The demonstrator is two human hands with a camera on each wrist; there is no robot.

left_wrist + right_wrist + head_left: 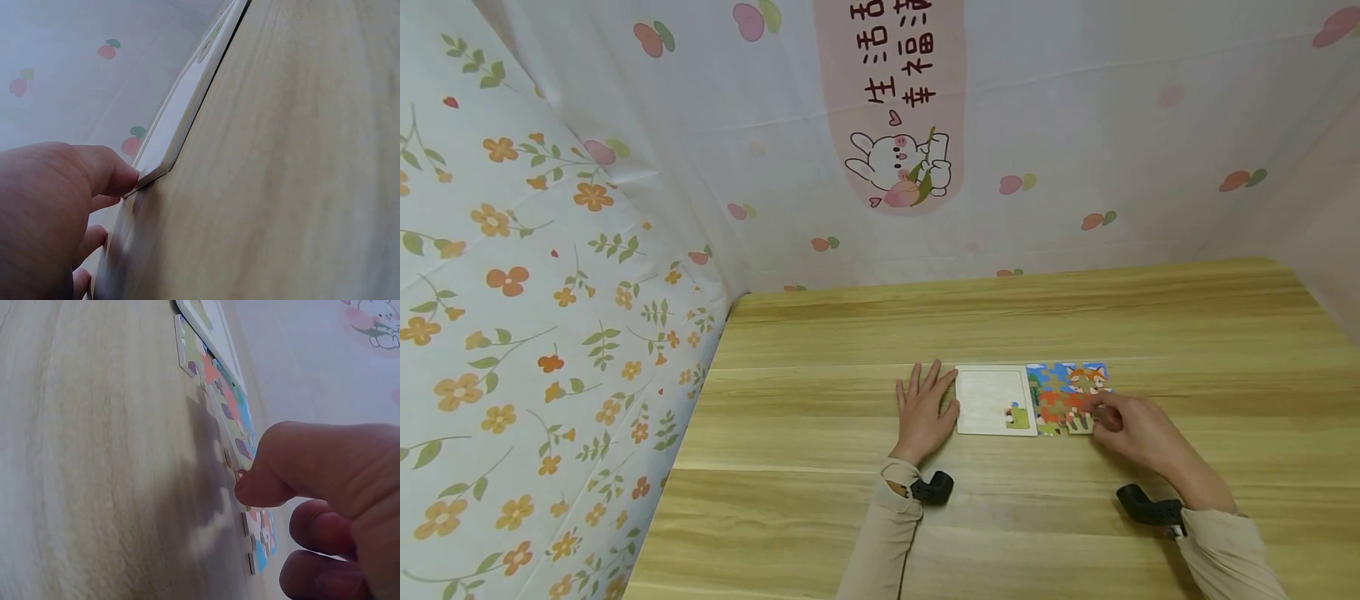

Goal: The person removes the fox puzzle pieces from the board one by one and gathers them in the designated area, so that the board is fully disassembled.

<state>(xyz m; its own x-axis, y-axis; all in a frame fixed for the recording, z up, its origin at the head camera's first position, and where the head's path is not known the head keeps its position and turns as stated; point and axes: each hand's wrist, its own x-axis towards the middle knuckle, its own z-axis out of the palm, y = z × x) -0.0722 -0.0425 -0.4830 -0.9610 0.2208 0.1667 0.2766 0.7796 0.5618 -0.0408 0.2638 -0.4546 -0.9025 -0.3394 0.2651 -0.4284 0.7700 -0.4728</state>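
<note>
A white puzzle tray [988, 396] lies flat on the table, with one green puzzle piece [1017, 417] in its lower right corner. My left hand [922, 417] rests at the tray's left side, fingers spread; in the left wrist view its thumb [119, 177] touches the tray's corner. Right of the tray lies a block of colourful puzzle pieces [1051, 400] with fox faces, blue sky and orange shapes. At the block's lower right, my right hand [1138, 433] pinches a puzzle piece [1081, 422] between thumb and index finger. The index fingertip is hidden in the right wrist view.
The wood-grain table [820, 450] reaches back to a white patterned curtain [1060, 133]. A floral curtain [535, 350] hangs along the left side. Each wrist wears a black camera mount, such as the left mount [932, 489].
</note>
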